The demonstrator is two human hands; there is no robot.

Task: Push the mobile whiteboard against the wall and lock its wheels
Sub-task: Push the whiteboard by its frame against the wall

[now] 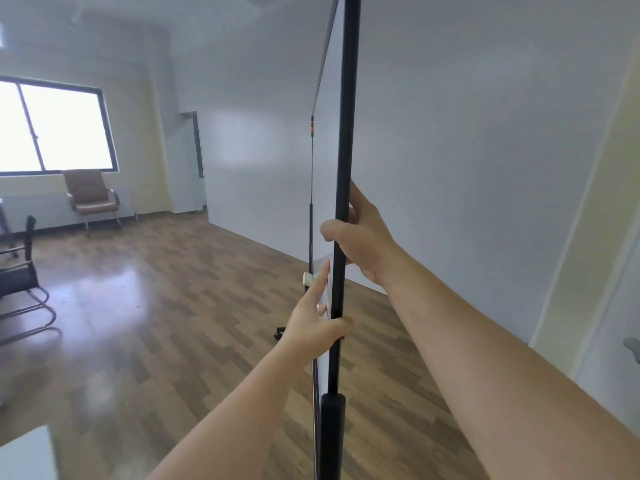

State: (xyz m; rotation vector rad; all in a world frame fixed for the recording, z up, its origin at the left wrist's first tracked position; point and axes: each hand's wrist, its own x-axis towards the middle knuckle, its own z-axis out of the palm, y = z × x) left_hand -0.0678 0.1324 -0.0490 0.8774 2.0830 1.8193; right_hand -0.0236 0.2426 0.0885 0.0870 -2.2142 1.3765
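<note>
I see the mobile whiteboard [330, 81] edge-on, its black side post [348, 133] running from top to bottom of the view. My right hand [363, 237] grips the post at mid height, thumb in front and fingers behind. Lower down, my left hand [313, 320] holds the board's edge, with its thumb hooked on the post and its fingers flat on the board's face. One black wheel [280, 332] shows on the floor just left of my left hand. The white wall [485, 168] lies to the right of the board. Whether the wheel is locked cannot be seen.
A brown chair [91, 195] stands under the window [55, 126] at the far left. Black chairs [20, 278] sit at the left edge. Wood floor [156, 306] spreads across the middle. A door handle [632, 346] shows at the right edge, a pale tabletop corner [27, 455] at bottom left.
</note>
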